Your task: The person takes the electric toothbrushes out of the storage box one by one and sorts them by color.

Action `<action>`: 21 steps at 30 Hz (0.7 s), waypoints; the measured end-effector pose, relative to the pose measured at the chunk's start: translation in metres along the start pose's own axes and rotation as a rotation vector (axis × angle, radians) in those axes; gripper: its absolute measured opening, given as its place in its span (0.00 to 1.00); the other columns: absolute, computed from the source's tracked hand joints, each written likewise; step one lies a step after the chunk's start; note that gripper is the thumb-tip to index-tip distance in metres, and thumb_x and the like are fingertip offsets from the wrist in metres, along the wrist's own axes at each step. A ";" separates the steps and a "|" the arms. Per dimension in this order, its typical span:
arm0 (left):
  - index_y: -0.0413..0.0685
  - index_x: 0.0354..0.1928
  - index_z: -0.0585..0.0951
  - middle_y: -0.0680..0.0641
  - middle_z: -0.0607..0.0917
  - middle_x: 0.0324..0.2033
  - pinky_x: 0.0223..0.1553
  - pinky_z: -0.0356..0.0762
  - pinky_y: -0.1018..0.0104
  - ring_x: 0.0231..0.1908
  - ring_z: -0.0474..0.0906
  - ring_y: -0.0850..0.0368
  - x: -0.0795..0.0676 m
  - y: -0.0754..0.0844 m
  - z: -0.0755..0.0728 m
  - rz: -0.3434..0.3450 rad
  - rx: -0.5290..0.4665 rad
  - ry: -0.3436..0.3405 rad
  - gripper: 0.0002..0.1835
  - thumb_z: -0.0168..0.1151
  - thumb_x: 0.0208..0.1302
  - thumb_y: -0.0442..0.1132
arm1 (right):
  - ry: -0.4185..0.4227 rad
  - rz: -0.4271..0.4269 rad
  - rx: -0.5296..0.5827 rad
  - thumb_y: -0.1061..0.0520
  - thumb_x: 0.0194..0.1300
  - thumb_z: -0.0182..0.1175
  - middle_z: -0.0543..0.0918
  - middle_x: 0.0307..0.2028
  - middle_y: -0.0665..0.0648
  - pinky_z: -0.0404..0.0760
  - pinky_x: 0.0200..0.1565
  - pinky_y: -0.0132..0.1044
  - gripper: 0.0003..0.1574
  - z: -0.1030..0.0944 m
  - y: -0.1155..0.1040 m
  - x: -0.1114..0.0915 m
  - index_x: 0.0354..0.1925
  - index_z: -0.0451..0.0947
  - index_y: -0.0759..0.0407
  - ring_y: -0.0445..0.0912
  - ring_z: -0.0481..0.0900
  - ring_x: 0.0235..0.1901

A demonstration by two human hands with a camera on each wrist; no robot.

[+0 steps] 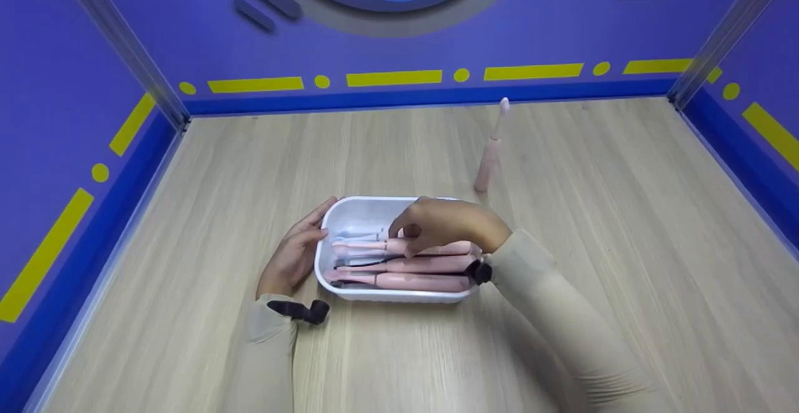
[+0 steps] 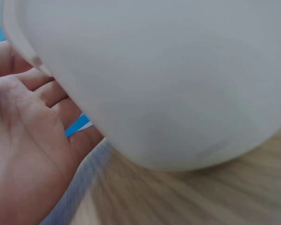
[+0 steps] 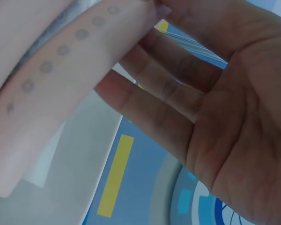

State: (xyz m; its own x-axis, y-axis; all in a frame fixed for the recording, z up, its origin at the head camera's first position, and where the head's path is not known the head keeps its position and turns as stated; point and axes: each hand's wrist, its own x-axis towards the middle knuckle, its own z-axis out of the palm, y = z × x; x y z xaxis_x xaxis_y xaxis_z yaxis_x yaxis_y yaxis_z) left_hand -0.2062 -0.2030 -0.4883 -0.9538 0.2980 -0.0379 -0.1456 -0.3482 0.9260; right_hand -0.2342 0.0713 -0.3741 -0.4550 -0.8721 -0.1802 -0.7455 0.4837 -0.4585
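A white plastic bin (image 1: 399,297) sits on the table, with several pink electric toothbrushes lying lengthwise in it. At its left end my left hand (image 1: 290,260) holds the wall, thumb at the rim and fingers along the outside. My right hand (image 1: 443,223) reaches in over the far right side and pinches one pink electric toothbrush (image 1: 365,246) near its neck. In the right wrist view, the toothbrush handle (image 3: 63,70) shows a row of round marks. Two more pink toothbrushes (image 1: 431,265) lie on the near side of the bin.
Behind the bin to the right, another pink electric toothbrush (image 1: 489,157) stands upright on the wood-grain table (image 1: 262,170). Blue panels (image 1: 399,51) with yellow dashes wall off the back and both sides. White, bluish pieces (image 1: 362,238) lie under the toothbrushes.
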 end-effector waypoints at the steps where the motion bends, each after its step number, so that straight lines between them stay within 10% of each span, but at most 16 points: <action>1: 0.35 0.74 0.50 0.40 0.50 0.75 0.75 0.36 0.58 0.75 0.42 0.52 0.000 0.000 0.000 -0.001 -0.001 0.001 0.35 0.39 0.63 0.24 | 0.006 -0.013 0.010 0.61 0.56 0.65 0.78 0.25 0.50 0.70 0.31 0.28 0.10 -0.001 0.001 -0.001 0.40 0.82 0.55 0.40 0.71 0.27; 21: 0.36 0.74 0.50 0.42 0.50 0.75 0.75 0.36 0.58 0.75 0.43 0.52 0.000 0.000 -0.001 -0.012 0.038 0.004 0.35 0.42 0.64 0.27 | 0.141 -0.081 0.106 0.61 0.60 0.64 0.86 0.36 0.54 0.83 0.45 0.44 0.16 -0.005 0.015 -0.017 0.48 0.81 0.57 0.42 0.82 0.36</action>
State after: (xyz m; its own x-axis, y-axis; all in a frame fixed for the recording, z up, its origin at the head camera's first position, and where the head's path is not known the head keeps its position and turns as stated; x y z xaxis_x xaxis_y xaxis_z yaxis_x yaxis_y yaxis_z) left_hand -0.2065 -0.2035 -0.4884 -0.9531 0.2983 -0.0508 -0.1473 -0.3107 0.9390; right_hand -0.2402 0.0938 -0.3733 -0.4650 -0.8851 -0.0185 -0.7304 0.3954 -0.5570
